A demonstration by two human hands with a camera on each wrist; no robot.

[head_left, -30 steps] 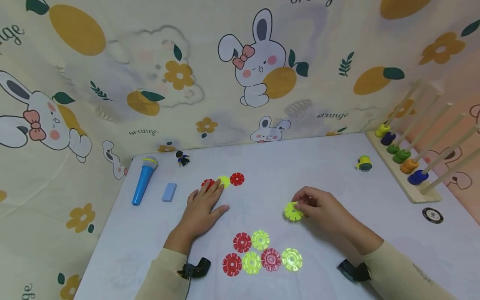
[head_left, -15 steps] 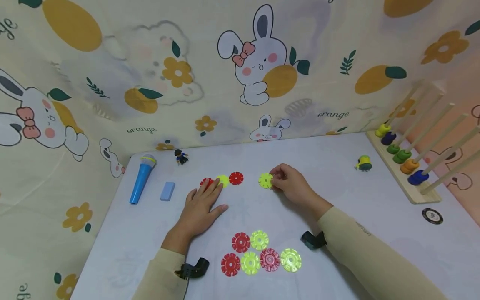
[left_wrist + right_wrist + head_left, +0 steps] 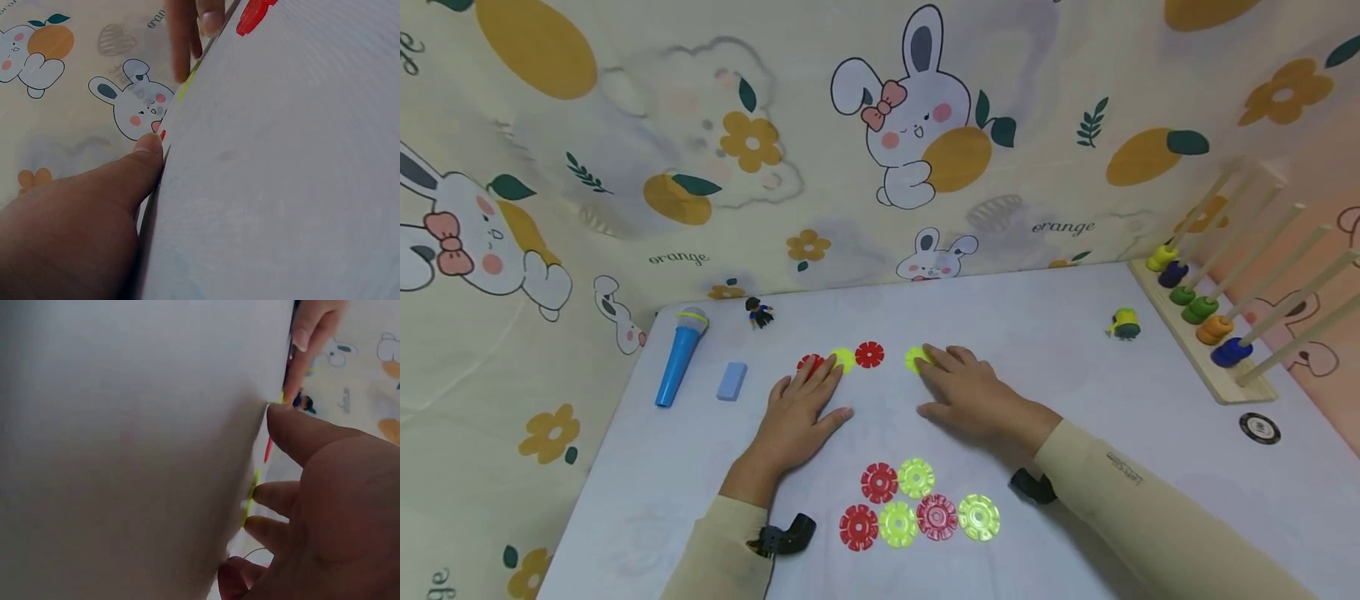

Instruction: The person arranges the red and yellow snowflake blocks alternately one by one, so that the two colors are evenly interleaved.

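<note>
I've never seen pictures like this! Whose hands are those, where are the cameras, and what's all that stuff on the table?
There's no robot here, just a person's two bare hands. The big picture comes from a camera on their head, looking forward and down. The two tilted close-ups come from cameras on the wrists, probably those black gadgets.

On the white table lie six red and yellow-green discs in front, with more behind. There's also a blue toy microphone, a blue block, two little toys, a round black-and-white chip and a wooden rack with colored beads.

Neither hand grips anything. The left hand rests its fingers on two back discs; the right hand touches a yellow-green disc.
</note>
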